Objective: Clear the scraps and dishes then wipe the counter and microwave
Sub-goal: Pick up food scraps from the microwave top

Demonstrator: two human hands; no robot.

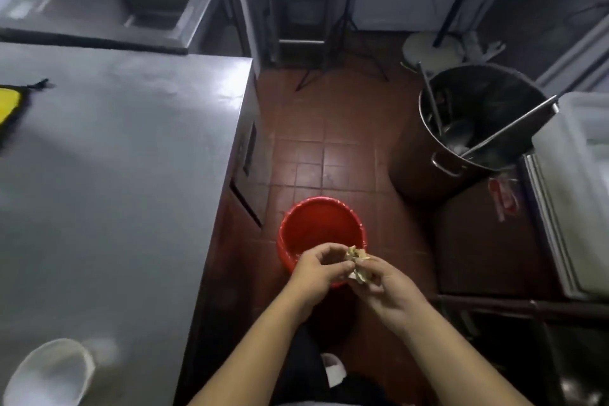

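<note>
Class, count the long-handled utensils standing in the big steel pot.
2: one ladle leaning at the stockpot's left, another slanting over its right rim. More may lie hidden inside.

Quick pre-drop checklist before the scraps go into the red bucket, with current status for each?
1. Scraps held: ok, pinched between left hand and right hand.
2. Hands above red bucket: ok, over its near rim.
3. Bucket mouth open: ok, no lid.
4. Bucket has room: ok, looks nearly empty.
5. Counter cleared: not ok, white bowl and yellow cloth remain.
6. Microwave state: cannot tell, out of view.
</note>
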